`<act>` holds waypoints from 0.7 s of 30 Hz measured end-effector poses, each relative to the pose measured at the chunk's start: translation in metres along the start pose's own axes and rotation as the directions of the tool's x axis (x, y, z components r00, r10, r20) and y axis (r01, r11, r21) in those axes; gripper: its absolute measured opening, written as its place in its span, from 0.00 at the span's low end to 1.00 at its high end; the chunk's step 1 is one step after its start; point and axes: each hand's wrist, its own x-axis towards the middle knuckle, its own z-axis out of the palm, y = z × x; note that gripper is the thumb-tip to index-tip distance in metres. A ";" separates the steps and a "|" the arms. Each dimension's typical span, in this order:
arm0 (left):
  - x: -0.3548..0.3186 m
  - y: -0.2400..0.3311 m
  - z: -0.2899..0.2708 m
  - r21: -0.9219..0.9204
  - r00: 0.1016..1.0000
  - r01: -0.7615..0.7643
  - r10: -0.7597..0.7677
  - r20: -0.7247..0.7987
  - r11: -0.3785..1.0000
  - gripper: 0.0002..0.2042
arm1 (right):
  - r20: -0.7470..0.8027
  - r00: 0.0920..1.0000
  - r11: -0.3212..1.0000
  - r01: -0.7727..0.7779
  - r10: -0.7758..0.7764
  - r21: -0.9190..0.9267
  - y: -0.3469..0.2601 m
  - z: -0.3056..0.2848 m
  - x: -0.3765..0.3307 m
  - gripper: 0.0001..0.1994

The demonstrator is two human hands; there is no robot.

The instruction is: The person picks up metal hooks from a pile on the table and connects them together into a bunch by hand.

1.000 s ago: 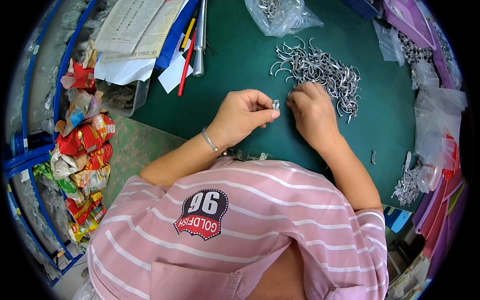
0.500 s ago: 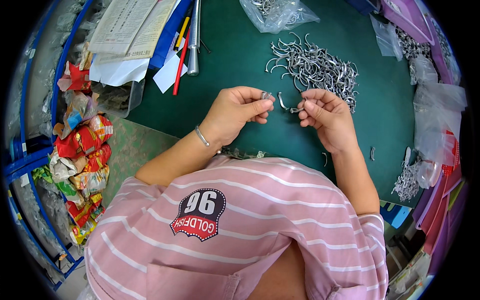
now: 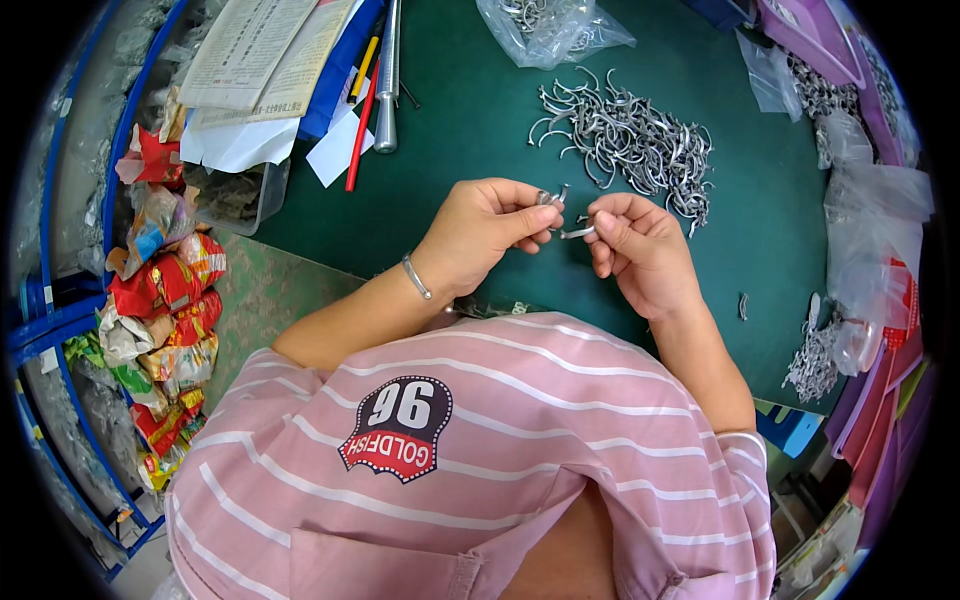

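Observation:
Thumb and fingers of my left hand (image 3: 485,230) pinch a small silver metal piece (image 3: 549,198), with a thin curved end standing up past the fingertips. Close on its right, my right hand (image 3: 640,245) is closed on a curved silver metal piece (image 3: 577,233), which points toward my left fingertips. A narrow gap shows between the two hands. Whether either hand holds more than one piece is hidden by the fingers. Just beyond my right hand lies a loose pile of similar curved metal pieces (image 3: 630,140) on the green tabletop (image 3: 455,120).
A clear plastic bag (image 3: 550,35) of metal parts lies at the far edge. Papers (image 3: 245,60), a red pen (image 3: 363,130) and a tapered metal rod (image 3: 387,90) are at left. A smaller heap of metal parts (image 3: 812,362) and plastic bags (image 3: 875,220) line the right.
My hands have come closer together: the right moved left and slightly nearer me, the left slightly right. The curved piece in my right hand now reaches close to my left fingertips.

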 end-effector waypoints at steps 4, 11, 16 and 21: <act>-0.001 0.004 -0.001 0.160 0.994 0.040 -0.056 0.095 0.986 0.08 | -0.035 0.999 0.991 0.012 -0.017 -0.130 0.003 0.011 0.001 0.06; 0.000 0.000 -0.007 0.042 0.986 0.124 -0.128 0.108 0.991 0.06 | 0.024 0.993 0.861 0.110 -0.113 -0.496 0.000 0.020 0.008 0.04; 0.002 -0.005 -0.012 -0.125 0.981 0.181 -0.169 0.095 0.976 0.05 | 0.051 0.991 0.827 0.132 -0.125 -0.546 0.001 0.024 0.013 0.04; 0.001 -0.005 -0.014 0.050 1.000 0.007 -0.008 0.014 0.999 0.05 | 0.073 0.974 0.777 0.215 -0.215 -0.591 0.002 0.030 0.010 0.06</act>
